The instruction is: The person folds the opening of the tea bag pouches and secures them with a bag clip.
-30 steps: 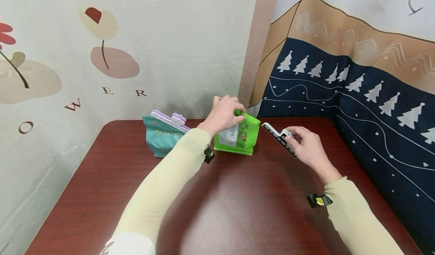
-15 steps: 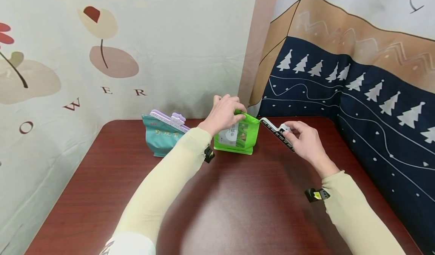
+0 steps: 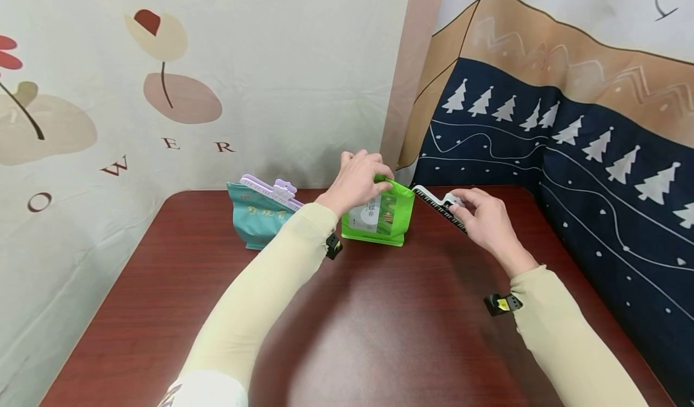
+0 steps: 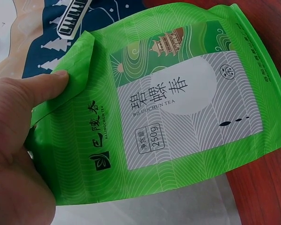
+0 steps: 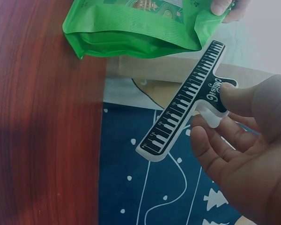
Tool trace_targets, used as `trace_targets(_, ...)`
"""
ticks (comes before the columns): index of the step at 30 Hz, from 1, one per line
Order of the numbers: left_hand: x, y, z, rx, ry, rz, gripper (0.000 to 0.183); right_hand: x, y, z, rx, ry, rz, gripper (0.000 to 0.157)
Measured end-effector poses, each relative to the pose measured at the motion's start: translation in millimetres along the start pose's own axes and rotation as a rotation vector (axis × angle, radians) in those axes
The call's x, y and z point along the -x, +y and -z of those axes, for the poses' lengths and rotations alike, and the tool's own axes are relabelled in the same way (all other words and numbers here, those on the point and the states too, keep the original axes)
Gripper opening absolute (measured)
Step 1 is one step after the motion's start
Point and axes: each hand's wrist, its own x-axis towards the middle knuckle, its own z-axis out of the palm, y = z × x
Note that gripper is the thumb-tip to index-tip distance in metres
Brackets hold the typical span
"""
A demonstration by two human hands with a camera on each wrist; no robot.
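Note:
A bright green tea bag point(image 3: 398, 214) stands upright on the table, its top folded over. My left hand point(image 3: 358, 181) pinches that folded top; in the left wrist view the thumb point(image 4: 51, 86) presses on the flap. To the right of the bag, my right hand point(image 3: 490, 226) holds a long bag clip point(image 5: 182, 103) with a black-and-white piano-key pattern. Thumb and fingers pinch the clip by its handle. In the head view the clip point(image 3: 436, 205) slants, its upper end close beside the bag's right top corner; whether they touch I cannot tell.
A teal pouch point(image 3: 257, 220) stands to the left, partly behind my left sleeve, with a purple clip point(image 3: 271, 191) across its top. The dark red wooden table point(image 3: 390, 323) meets a pale printed cloth point(image 3: 303, 64) behind and a navy cloth point(image 3: 602, 196) on the right.
My right hand has moved the piano-key clip slightly left and upward, nearer to the green bag. The left hand stays in place on the bag's top.

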Motion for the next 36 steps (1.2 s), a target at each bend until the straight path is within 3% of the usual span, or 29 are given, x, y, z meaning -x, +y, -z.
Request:
trace_targets(26,-0.7,0.3,-1.8,-0.009,-0.005,-0.004,0.015,-10,-1,-6.8,0.076,0.071,0.008,0.020)
trace_targets(36,-1.1,0.8,-0.7,-0.005,-0.004,-0.002,0.015,-17,0,-12.6,0.086,0.100,0.056,0.017)
